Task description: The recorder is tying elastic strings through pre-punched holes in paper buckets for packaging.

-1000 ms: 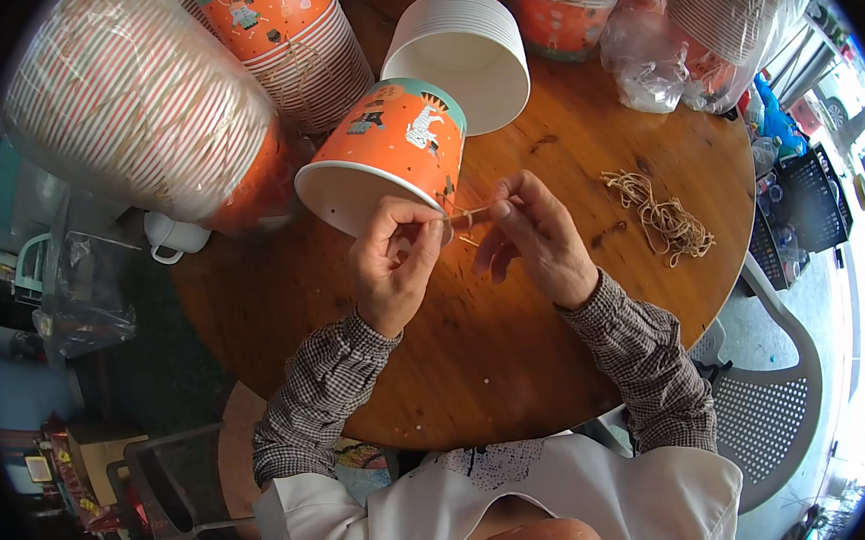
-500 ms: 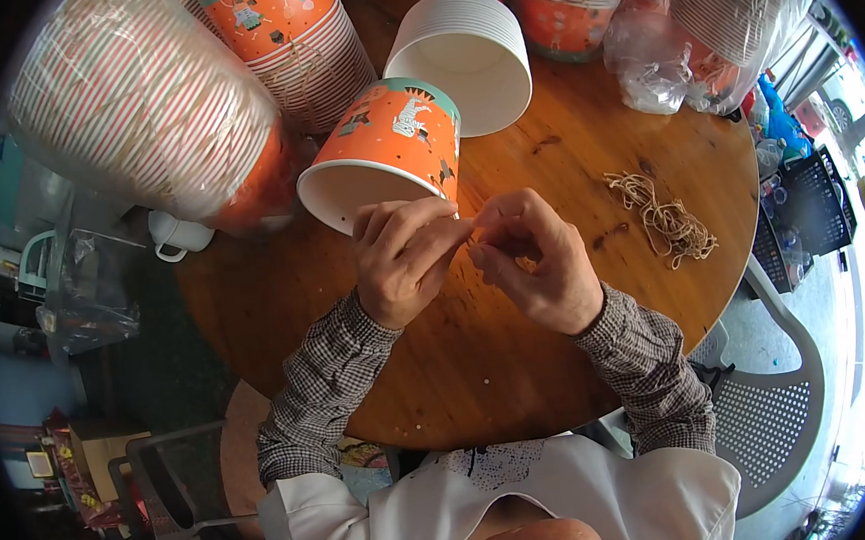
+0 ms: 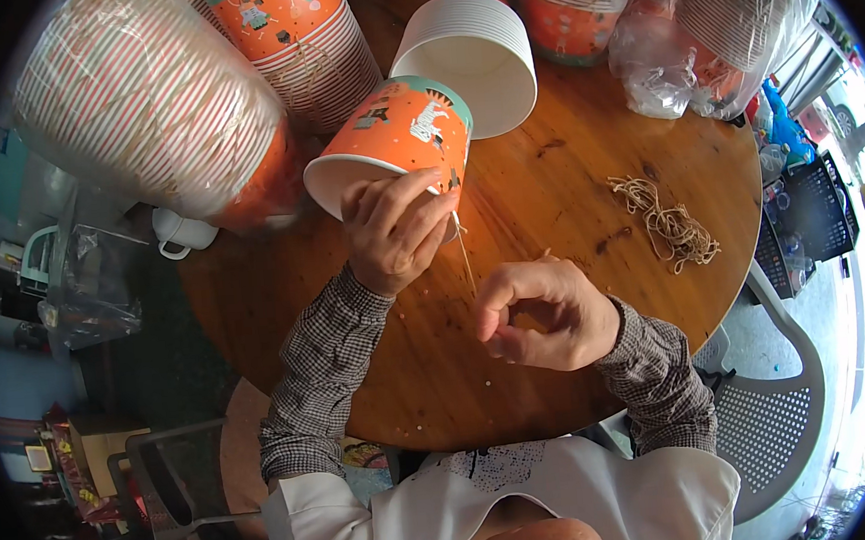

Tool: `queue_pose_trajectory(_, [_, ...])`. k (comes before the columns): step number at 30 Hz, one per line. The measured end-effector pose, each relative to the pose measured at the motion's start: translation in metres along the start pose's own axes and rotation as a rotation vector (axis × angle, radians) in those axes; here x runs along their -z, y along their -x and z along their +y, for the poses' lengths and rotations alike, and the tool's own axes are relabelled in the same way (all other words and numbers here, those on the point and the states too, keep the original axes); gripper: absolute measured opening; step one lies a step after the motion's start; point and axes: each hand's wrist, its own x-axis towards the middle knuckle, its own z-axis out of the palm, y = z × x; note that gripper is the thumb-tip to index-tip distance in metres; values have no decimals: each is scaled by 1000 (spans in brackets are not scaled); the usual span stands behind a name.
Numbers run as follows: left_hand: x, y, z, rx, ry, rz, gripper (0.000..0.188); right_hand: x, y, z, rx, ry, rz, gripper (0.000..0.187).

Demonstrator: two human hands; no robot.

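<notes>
One tub (image 3: 400, 124), its rim gripped in the left fingers (image 3: 409, 187), is best kept steady, with only gentle pull on the cord (image 3: 465, 254) running toward curled right fingers (image 3: 502, 293), whose hold I cannot tell.

Bright orange on the paper bucket (image 3: 398, 132), green band (image 3: 452, 95) round its base, white and dark figures (image 3: 429, 122) dotting the side! Tan strand (image 3: 467, 258) just by the bucket, tan too on the twine bundle (image 3: 679, 231) to its right. White on the nested tubs (image 3: 499, 80) beyond the bucket; red-and-white stripes on the bagged stack (image 3: 155, 109) to its left! Nearer than the bucket, dark-and-pale checks on both sleeves (image 3: 322, 378), brown tabletop (image 3: 548, 197) around it.
</notes>
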Motion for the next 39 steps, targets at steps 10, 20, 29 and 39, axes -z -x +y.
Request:
queue_pose_trajectory(10, [51,-23,6,-173,235,-314,16,28,13,-9,49,-540,229,7])
queue_pose_trajectory(20, [70,-53,15,-275,464,-542,27,50,19,-36,-114,-217,519,9])
queue_pose_trajectory(29, [51,-33,31,122,296,-360,27,57,25,-33,73,-299,616,9])
queue_pose_trajectory(39, [31,-27,48,100,243,-375,18,62,19,-37,293,-267,557,11])
